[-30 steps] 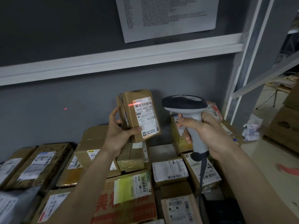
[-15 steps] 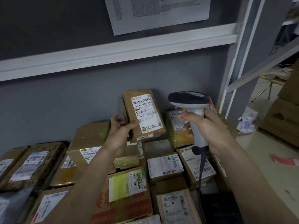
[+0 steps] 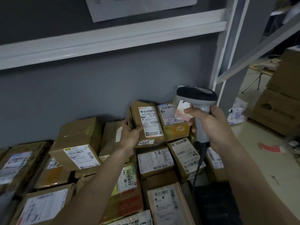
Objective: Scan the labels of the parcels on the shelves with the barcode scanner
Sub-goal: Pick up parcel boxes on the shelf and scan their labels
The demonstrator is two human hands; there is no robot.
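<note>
Our left hand (image 3: 129, 135) holds a small brown parcel (image 3: 146, 124) near the middle of the frame, with the thumb on the front and the fingers curled round its left edge. The white label (image 3: 150, 122) faces us. The parcel rests low against the pile, touching the box with the orange bottom (image 3: 176, 125) just to its right.

Our right hand (image 3: 209, 125) is wrapped tight round the handle of the barcode scanner (image 3: 197, 101), right of the middle. The scanner head sits higher than the parcel and points left. No red line shows on any label right now.

We think this parcel is being put back, so the good way is to set it down flat with the label up, so we know it is done. Then we let go gently, so the pile does not slide.

Next we pick a parcel with its label showing, like the big box (image 3: 76, 143) at middle left. We aim the scanner at the stripes, hold steady, and keep the cord (image 3: 197, 169) off the boxes.
</note>
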